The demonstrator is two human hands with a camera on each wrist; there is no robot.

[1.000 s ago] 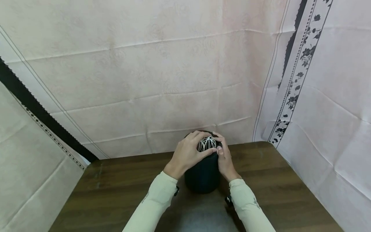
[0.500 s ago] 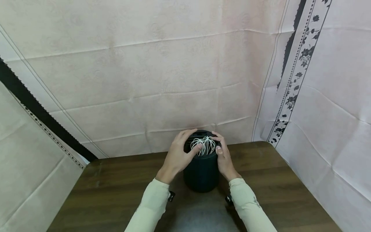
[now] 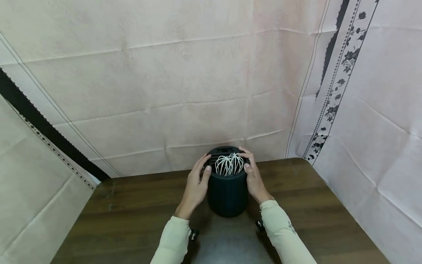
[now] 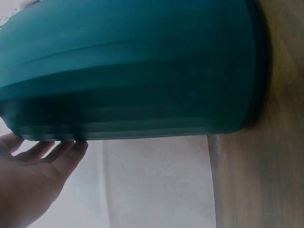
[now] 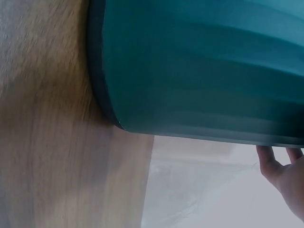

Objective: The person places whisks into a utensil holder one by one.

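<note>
A dark green cylindrical container [image 3: 227, 196] stands upright on the table, with a black slotted top [image 3: 227, 149]. Out of its top shows a rounded bundle of thin white loops [image 3: 229, 165], like whisk wires; its lower part is hidden. My left hand [image 3: 195, 187] holds the container's upper left side, thumb near the front of the rim. On the opposite side, my right hand [image 3: 255, 181] grips the rim with fingers bent over it and thumb in front. Both wrist views show the container's green wall close up, with fingertips [image 4: 71, 152] against it in the left one.
The brown wooden table [image 3: 132, 216] has its far edge just behind the container. Pale cloth hangings [image 3: 197, 91] stand behind it and at both sides, the right one with a black floral border [image 3: 333, 106].
My left hand has moved left and down, from over the white loops to the container's left side, uncovering the black top. My right hand stays at the right of the rim.
</note>
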